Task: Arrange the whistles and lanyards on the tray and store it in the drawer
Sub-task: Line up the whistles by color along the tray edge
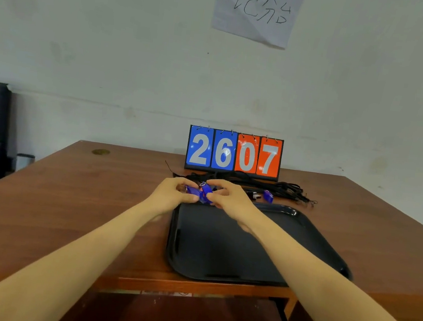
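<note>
Both hands, left hand (174,191) and right hand (228,195), pinch a cluster of translucent blue plastic whistles (201,192) between their fingertips, just beyond the far rim of the black plastic tray (220,249); another blue whistle (268,195) lies beside tangled black lanyards (276,188).

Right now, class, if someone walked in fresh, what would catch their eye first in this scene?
Probably the flip scoreboard at the desk's far edge, showing 26 in blue and 07 in orange. Next, the left hand and right hand meeting over a cluster of blue whistles just beyond the empty black tray. Black lanyards lie tangled below the scoreboard.
</note>
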`<state>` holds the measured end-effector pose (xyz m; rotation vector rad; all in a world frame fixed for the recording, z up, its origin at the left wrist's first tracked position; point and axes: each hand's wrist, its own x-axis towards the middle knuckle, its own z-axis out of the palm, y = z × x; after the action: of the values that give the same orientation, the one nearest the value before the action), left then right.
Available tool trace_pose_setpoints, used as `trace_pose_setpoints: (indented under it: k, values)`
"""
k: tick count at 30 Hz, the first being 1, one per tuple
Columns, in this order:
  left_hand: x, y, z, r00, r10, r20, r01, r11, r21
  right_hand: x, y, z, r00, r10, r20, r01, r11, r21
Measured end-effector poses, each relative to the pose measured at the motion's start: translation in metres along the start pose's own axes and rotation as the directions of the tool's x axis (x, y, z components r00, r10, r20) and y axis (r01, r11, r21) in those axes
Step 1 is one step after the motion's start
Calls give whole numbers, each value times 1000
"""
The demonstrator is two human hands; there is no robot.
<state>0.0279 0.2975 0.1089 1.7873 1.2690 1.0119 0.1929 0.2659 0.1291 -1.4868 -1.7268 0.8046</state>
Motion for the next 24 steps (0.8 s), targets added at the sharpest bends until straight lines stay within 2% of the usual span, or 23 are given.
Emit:
trace_pose_setpoints:
  k: [7,10,14,18,21,24]
  values:
    - [3,2,0,999,-44,16,44,999,-30,6,2,3,999,17,-40,-20,997,-72]
    - [4,4,-4,998,-54,-18,53,998,-41,8,3,2,996,52,-71,-55,998,-44]
    - [4,1,-12,995,-85,-55,79,990,-113,9,-1,3,997,57,-58,-63,994,-91]
    - [3,-1,-12,989,-134,56,134,991,-3,9,-1,3,995,65,-73,-71,994,-82]
    - [8,-3,-2,975,-155,160,132,980,146,11,-1,1,992,79,-99,-83,996,-36]
    - [16,-4,4,967,-169,188,122,963,240,13,3,-3,992,83,-92,-88,995,-43]
